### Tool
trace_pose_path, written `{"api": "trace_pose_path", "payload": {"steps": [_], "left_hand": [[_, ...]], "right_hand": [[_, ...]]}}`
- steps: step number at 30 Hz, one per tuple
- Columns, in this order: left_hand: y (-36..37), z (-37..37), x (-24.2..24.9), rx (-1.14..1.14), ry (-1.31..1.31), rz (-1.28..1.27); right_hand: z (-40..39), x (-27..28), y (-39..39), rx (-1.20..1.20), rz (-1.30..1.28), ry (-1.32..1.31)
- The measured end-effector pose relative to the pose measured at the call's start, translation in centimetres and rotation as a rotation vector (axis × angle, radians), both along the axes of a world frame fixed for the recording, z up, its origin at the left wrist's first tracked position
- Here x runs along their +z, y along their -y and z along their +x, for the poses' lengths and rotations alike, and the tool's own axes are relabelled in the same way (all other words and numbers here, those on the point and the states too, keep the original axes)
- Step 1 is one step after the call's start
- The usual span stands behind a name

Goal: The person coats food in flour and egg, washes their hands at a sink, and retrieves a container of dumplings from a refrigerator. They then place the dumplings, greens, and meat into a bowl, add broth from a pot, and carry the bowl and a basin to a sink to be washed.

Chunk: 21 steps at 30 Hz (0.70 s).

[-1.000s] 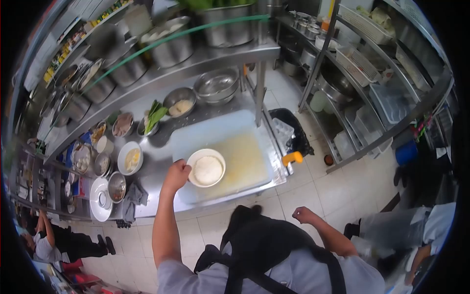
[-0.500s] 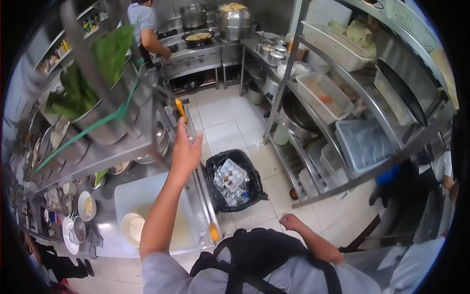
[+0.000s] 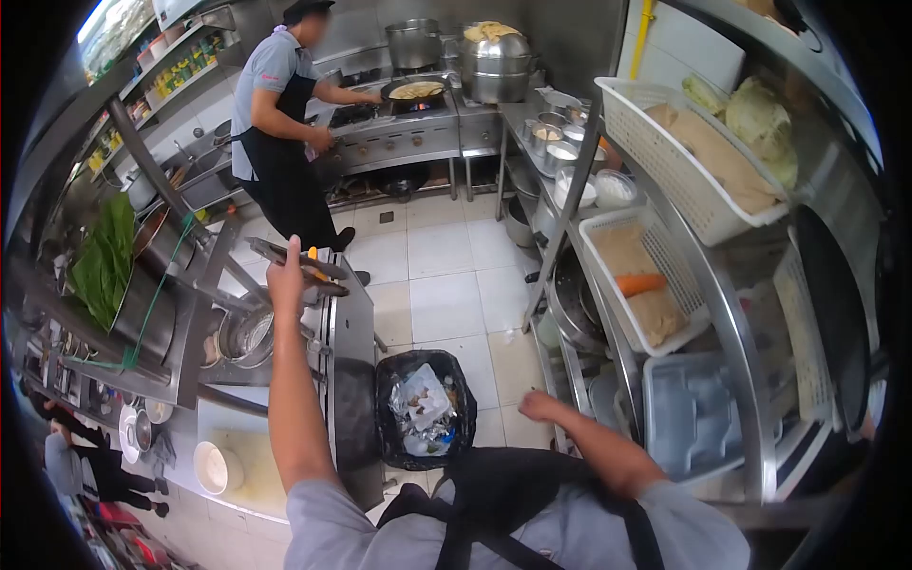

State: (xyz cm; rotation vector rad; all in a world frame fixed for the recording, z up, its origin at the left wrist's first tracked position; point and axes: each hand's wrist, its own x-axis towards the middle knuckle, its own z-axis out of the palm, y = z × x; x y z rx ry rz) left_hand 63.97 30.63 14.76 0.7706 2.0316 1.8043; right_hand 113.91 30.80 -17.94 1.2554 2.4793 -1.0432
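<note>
When lifting the metal utensil point(image 3: 326, 270) at the left hand point(image 3: 285, 283), expect light, slick stiffness; grip mid-length. Cannot tell whether grasped; note the right hand point(image 3: 541, 407) loosely clenched.

And here's the floor point(image 3: 442, 252), pale square tiles, running up to a stainless-steel gas range point(image 3: 404, 138) against a metal-clad wall point(image 3: 361, 33); slatted steel shelving point(image 3: 731, 366) curves along the right, spice-lined wall shelves point(image 3: 171, 90) upper left.
</note>
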Motion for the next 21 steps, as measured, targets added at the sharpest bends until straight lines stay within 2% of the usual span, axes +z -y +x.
{"api": "trace_pose_path", "payload": {"steps": [1, 2, 3, 5, 7, 9, 11, 12, 13, 14, 15, 16, 17, 18, 19, 21], "left_hand": [[-0.4, 0.5, 1.0, -0.155, 0.261, 0.049], [-1.2, 1.5, 2.0, -0.247, 0.407, 0.204], [-2.1, 2.7, 3.4, -0.225, 0.553, 0.406], [-1.9, 3.4, 7.3, -0.45, 0.661, 0.736], [-1.7, 0.3, 9.2, -0.513, 0.737, 1.062], [-1.9, 1.3, 12.3, -0.403, 0.358, 1.132], [-3.0, 0.1, 13.1, -0.219, 0.123, 1.109], [-4.9, 0.1, 13.3, -0.022, 0.045, 1.121], [-6.4, 0.1, 13.0, 0.045, -0.154, 0.968], [-8.7, 0.0, 11.8, 0.067, -0.489, 0.744], [-10.4, -0.6, 9.8, 0.066, -0.471, 0.541], [-11.8, -0.2, 9.2, -0.137, -0.36, 0.246], [-14.3, 1.5, 9.1, -0.223, -0.248, -0.045], [-17.6, -0.8, 2.6, -0.239, -0.518, -0.161], [-21.1, 1.5, 3.7, -0.333, -0.254, -0.355], [-26.7, 1.8, -0.8, -0.407, -0.556, -0.5]], "right_hand": [[-3.1, 2.7, -3.4, -0.04, -0.119, 0.088], [-5.3, 3.3, -6.0, -0.009, -0.037, -0.014], [-7.4, 3.7, -8.3, 0.021, 0.043, -0.118], [-11.9, 6.1, -12.2, 0.103, -0.008, -0.162], [-15.9, 8.0, -15.6, 0.169, -0.027, -0.162], [-19.4, 9.5, -19.0, 0.203, -0.061, -0.153], [-21.9, 12.5, -23.7, 0.232, -0.074, -0.144], [-23.0, 14.9, -25.9, 0.222, -0.195, -0.11], [-24.2, 16.4, -28.5, 0.213, -0.315, -0.073], [-25.8, 17.2, -31.6, 0.216, -0.286, -0.075], [-27.6, 18.2, -34.8, 0.181, -0.178, -0.279], [-29.7, 19.5, -38.3, 0.159, -0.075, -0.479], [-31.6, 22.9, -40.8, 0.184, -0.053, -0.475], [-33.0, 28.4, -42.1, 0.151, -0.015, -0.667], [-34.3, 32.4, -43.1, 0.11, 0.008, -0.86], [-36.9, 34.6, -45.7, 0.168, 0.148, -1.013]]}}
